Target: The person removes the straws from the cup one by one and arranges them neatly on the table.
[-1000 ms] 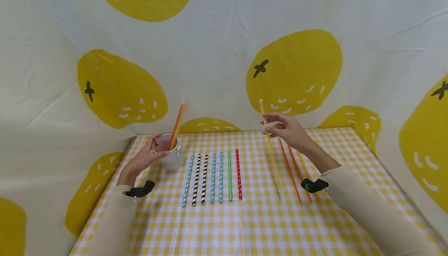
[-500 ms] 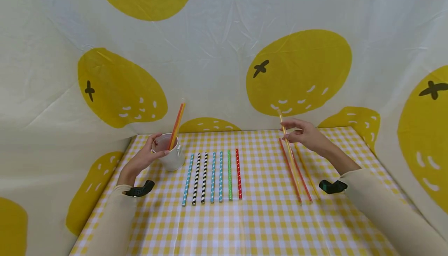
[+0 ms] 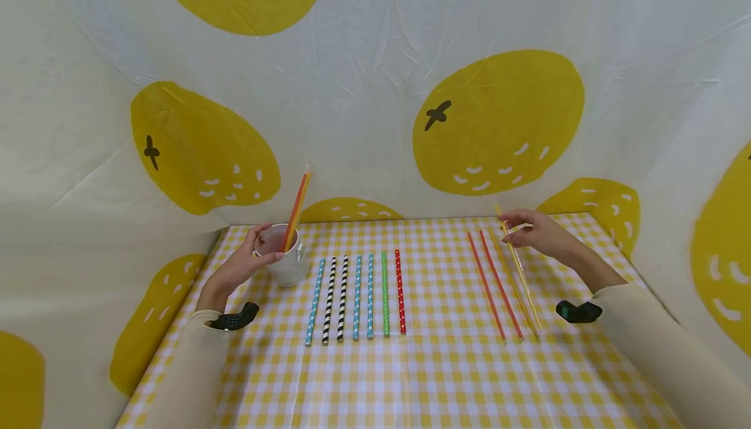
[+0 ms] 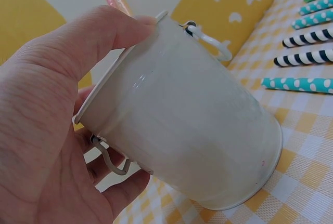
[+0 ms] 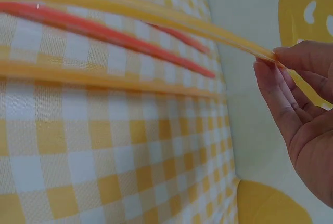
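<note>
My left hand [image 3: 235, 267] grips the rim of a small white pail [image 3: 291, 271], thumb over one side, other fingers partly hidden behind it. A red straw and an orange-yellow straw [image 3: 301, 204] lean up out of the pail. At the right, my right hand [image 3: 542, 236] pinches a yellow straw [image 5: 171, 17] near its far end, between thumb and fingertips. That straw slants down toward the table, beside another yellow straw [image 3: 517, 285] lying there. Left of these lie two red straws [image 3: 486, 285], roughly parallel.
Mid-table is a row of patterned straws: blue dotted [image 3: 315, 302], black-and-white striped [image 3: 330, 302], green dotted [image 3: 385, 295] and red dotted [image 3: 401, 292]. A yellow checked tablecloth [image 3: 352, 390] covers the table. Behind it hangs a pale fruit-print curtain [image 3: 352, 109].
My right hand has moved right and lower with the yellow straw, passing over the red straws to the right of the lying yellow one. My left hand and the pail have stayed put.
</note>
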Available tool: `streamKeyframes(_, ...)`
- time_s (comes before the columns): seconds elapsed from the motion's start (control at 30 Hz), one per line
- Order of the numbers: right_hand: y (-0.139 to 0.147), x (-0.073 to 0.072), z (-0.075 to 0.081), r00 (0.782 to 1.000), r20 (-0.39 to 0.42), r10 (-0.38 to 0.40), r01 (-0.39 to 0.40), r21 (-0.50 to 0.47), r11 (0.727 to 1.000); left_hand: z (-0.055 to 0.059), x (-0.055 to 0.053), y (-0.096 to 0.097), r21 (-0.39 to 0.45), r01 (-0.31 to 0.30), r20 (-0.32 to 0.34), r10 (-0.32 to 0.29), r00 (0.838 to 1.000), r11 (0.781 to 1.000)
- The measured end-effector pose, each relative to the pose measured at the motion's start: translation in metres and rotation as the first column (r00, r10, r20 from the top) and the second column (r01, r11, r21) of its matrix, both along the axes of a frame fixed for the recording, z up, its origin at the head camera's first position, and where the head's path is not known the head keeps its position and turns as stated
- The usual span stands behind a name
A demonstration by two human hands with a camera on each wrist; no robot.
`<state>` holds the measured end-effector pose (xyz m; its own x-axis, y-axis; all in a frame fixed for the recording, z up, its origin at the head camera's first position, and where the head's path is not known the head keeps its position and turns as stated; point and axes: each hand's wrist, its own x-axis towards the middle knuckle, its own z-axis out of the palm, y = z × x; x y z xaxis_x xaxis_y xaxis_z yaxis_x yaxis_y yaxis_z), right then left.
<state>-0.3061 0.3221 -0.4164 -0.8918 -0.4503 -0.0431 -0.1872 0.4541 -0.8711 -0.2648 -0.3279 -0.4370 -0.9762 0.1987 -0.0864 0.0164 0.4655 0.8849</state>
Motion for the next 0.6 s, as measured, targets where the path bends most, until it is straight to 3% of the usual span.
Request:
streamKeyframes(0.17, 0.011, 0.0, -0.008, 0.999, 0.003, -0.042, 0.042, 0.05, 0.998, 0.001, 0.001, 0.0, -0.007, -0.003, 0.004, 0.004, 1.0, 1.0)
streamKeyframes(0.6, 0.024, -0.005, -0.032, 1.0, 0.008, -0.011, 0.01, 0.083, 0.997, 0.004, 0.004, 0.003, 0.01, 0.001, -0.002, -0.001, 1.0, 1.0)
